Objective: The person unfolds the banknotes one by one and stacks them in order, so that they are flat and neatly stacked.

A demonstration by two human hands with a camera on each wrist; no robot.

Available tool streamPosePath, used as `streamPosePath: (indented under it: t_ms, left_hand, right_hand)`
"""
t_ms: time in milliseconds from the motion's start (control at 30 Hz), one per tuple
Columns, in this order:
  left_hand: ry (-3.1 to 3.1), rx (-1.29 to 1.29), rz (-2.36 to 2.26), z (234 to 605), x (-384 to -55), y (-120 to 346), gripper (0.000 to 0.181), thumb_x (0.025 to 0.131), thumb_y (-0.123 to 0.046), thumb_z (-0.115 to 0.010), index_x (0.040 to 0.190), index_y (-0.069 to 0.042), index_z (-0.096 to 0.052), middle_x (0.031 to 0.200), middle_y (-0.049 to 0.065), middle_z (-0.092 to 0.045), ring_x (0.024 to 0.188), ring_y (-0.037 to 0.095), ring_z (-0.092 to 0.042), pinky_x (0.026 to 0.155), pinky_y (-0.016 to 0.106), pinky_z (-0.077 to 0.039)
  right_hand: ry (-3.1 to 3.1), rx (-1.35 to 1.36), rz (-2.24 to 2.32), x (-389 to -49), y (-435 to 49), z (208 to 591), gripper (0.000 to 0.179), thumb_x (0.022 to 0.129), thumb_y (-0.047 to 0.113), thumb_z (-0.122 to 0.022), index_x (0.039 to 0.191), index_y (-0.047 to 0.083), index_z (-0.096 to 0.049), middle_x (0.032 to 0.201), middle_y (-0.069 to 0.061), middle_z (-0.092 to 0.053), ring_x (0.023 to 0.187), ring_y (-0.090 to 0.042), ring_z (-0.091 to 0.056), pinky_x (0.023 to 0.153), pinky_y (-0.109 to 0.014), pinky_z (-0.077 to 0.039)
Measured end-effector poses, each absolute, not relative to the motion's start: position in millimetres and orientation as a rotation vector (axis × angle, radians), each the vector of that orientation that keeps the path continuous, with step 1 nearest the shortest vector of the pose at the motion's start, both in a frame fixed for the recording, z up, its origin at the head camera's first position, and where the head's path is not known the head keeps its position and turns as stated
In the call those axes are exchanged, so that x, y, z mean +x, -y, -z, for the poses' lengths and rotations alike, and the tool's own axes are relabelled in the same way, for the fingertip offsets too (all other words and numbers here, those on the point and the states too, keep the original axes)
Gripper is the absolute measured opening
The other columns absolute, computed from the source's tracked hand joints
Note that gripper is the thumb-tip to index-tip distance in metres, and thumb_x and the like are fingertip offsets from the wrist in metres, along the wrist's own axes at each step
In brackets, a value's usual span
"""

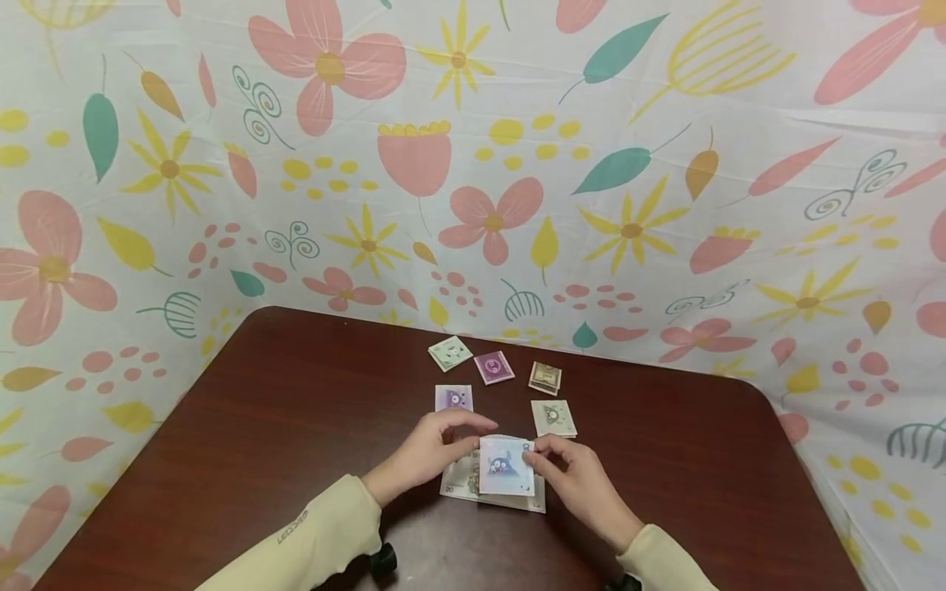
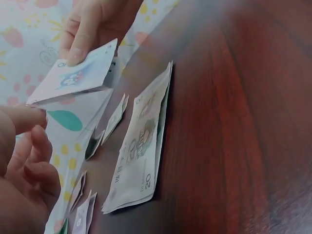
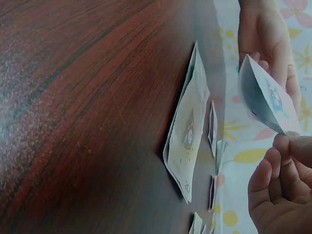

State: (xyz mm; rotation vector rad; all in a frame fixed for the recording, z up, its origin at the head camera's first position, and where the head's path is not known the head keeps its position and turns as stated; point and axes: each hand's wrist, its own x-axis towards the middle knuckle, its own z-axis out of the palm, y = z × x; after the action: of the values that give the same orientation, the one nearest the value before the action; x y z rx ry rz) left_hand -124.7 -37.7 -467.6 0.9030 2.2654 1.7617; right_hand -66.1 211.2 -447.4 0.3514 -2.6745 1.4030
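Observation:
A folded play banknote [image 1: 506, 466] with a blue cartoon figure is held above the table; my right hand [image 1: 580, 480] pinches its right edge between thumb and fingers. In the right wrist view the folded note [image 3: 273, 100] gapes between its layers. My left hand [image 1: 436, 447] is at the note's left side with fingers extended and thumb apart from the index finger; in the left wrist view, a fingertip is close to the note's corner, and contact is hard to tell. Below lies a larger folded 20 banknote [image 2: 139, 146], partly covered in the head view.
Several small folded notes lie farther back: green [image 1: 450, 353], dark purple [image 1: 493, 368], brown [image 1: 545, 377], light purple [image 1: 453, 397] and grey [image 1: 553, 418]. The brown table [image 1: 310, 386] reaches a flower-print cloth [image 1: 414, 263] behind.

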Motion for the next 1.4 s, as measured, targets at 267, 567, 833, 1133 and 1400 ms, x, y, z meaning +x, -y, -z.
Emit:
streamPosePath:
  t_ms: [267, 567, 833, 1133, 1400]
  left_hand:
    - [-2.287, 0.966, -1.759, 467.7, -124.5, 37.7, 0.02, 0.091, 0.001, -0.073, 0.105, -0.01, -0.082, 0.102, 0.004, -0.075, 0.081, 0.005, -0.057, 0.066, 0.019, -0.047]
    - [-2.284, 1.007, -1.767, 460.3, -123.5, 39.7, 0.005, 0.092, -0.008, -0.078, 0.097, -0.009, -0.08, 0.098, 0.008, -0.074, 0.086, 0.003, -0.06, 0.067, 0.02, -0.049]
    - [-2.375, 0.938, -1.648, 460.2, -124.2, 50.7, 0.004, 0.094, -0.015, -0.078, 0.097, -0.013, -0.08, 0.096, -0.001, -0.076, 0.074, 0.001, -0.053, 0.066, 0.02, -0.045]
    - [-2.408, 0.887, -1.544, 464.4, -123.1, 60.5, 0.004, 0.096, -0.013, -0.074, 0.099, -0.01, -0.074, 0.085, -0.004, -0.069, 0.066, 0.001, -0.053, 0.063, 0.022, -0.047]
    - [-2.427, 0.793, -1.628, 467.9, -125.6, 57.9, 0.021, 0.097, -0.008, -0.073, 0.11, -0.011, -0.057, 0.079, -0.003, -0.069, 0.06, 0.003, -0.045, 0.061, 0.021, -0.039]
  right_hand:
    - [2.653, 0.323, -1.416, -62.8, -210.3, 446.6, 0.01, 0.092, 0.01, -0.079, 0.09, 0.017, -0.073, 0.077, 0.013, -0.066, 0.07, -0.001, -0.055, 0.064, -0.023, -0.046]
    - [2.617, 0.217, -1.444, -64.6, -215.7, 437.6, 0.01, 0.092, 0.009, -0.079, 0.094, 0.013, -0.07, 0.079, 0.01, -0.069, 0.074, -0.002, -0.06, 0.068, -0.022, -0.048]
    - [2.578, 0.227, -1.372, -58.9, -227.9, 427.8, 0.013, 0.092, 0.007, -0.079, 0.092, 0.017, -0.071, 0.078, 0.011, -0.067, 0.071, -0.004, -0.057, 0.063, -0.023, -0.046]
    - [2.603, 0.141, -1.375, -57.5, -232.9, 435.3, 0.011, 0.092, 0.008, -0.079, 0.091, 0.014, -0.07, 0.078, 0.009, -0.065, 0.071, -0.004, -0.055, 0.062, -0.023, -0.044]
    - [2.659, 0.104, -1.444, -65.8, -232.2, 450.2, 0.011, 0.094, 0.01, -0.076, 0.094, 0.012, -0.066, 0.081, 0.003, -0.066, 0.069, -0.005, -0.055, 0.06, -0.024, -0.046]
